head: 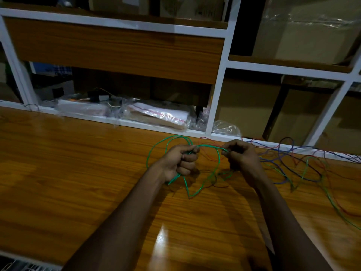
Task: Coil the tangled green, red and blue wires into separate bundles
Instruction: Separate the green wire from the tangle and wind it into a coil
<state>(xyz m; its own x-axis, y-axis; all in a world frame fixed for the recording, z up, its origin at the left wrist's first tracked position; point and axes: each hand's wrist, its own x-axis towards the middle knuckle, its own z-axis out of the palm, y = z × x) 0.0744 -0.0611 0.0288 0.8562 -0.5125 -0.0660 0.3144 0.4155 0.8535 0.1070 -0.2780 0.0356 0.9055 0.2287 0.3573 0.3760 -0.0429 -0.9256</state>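
My left hand [180,160] grips several loops of the green wire [156,147]; the loops arch up and to the left of the fist and hang down below it to the table. My right hand [241,154] pinches the same green wire a short way to the right. A red wire [207,151] curves on the table between and behind my hands. To the right lies a loose tangle of blue wire [287,141], red wire and more green wire, spread across the wooden table [78,163] toward its right edge.
A white-framed shelf unit [216,90] stands along the table's far edge. Its low opening holds plastic bags [160,116] and small items. Cardboard boxes [304,30] fill the right compartments. A clear bag [226,129] lies at the frame's foot.
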